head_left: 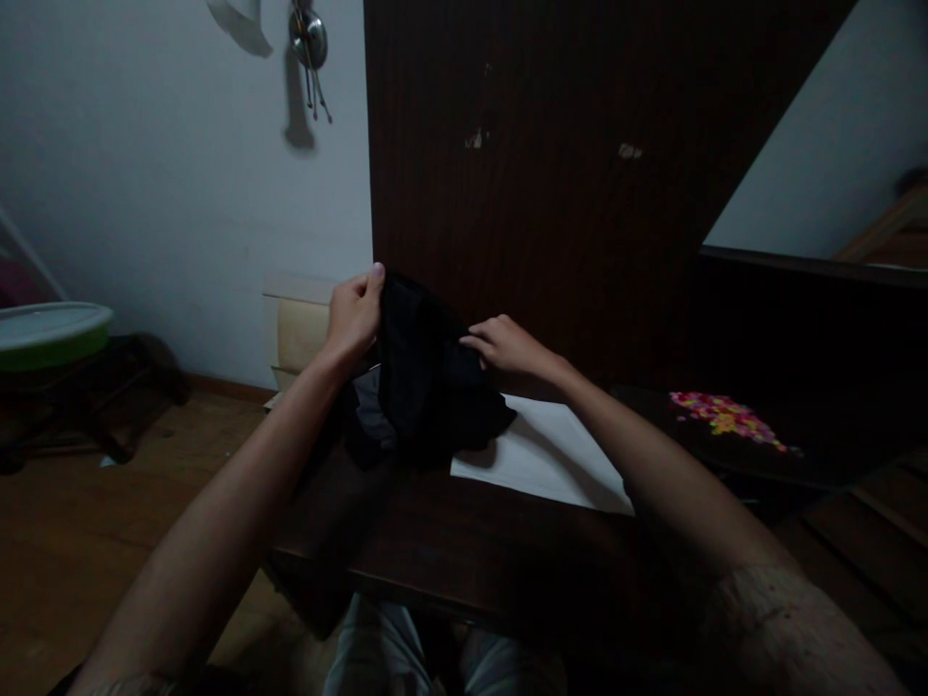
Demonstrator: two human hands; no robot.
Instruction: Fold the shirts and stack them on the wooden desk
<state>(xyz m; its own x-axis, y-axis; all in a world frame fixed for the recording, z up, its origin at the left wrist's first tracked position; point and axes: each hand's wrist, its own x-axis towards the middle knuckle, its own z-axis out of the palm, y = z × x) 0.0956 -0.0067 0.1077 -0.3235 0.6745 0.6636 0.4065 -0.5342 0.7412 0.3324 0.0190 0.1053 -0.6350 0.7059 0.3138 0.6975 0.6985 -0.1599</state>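
Observation:
A black piece of cloth (427, 377), perhaps a garment, is partly lifted above the dark wooden table (406, 541), its lower folds resting there. My left hand (355, 311) grips its upper left edge, thumb uppermost. On the opposite side, my right hand (509, 345) has its fingertips closed at the cloth's right edge; the exact grip is hard to see in the dim light. A grey patch (371, 411) shows among the lower left folds. Partly under the cloth lies a white sheet (547, 449), with my right forearm above it.
Small pink, red and yellow pieces (729, 418) lie heaped on a dark surface at right. A tall dark wooden panel (551, 193) rises behind the table. At far left, a green basin (58, 353) sits on a low dark stand. Pale boxes (301, 333) stand against the wall.

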